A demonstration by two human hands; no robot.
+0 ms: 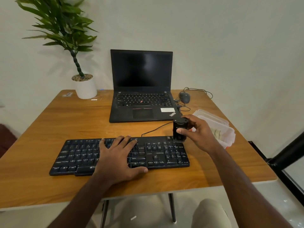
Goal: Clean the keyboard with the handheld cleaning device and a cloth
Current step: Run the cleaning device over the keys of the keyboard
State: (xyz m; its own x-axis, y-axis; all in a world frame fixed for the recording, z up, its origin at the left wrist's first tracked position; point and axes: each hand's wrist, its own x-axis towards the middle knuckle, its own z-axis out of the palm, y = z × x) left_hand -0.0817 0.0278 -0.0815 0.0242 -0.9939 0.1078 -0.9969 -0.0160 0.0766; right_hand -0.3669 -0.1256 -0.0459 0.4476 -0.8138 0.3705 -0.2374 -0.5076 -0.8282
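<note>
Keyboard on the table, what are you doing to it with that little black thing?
A person is cleaning the black keyboard on the wooden table. The left hand lies flat on the middle keys to keep it steady. The right hand holds a small black cleaning device upright at the keyboard's far right corner. An open laptop with a dark screen sits behind. No cloth is being used.

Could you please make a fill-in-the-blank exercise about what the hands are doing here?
1. The left hand lies flat on the ____.
2. The right hand grips the black ____ at the keyboard's far right corner.
3. The laptop screen is ____.

Missing words: keyboard; cleaner; dark
</note>
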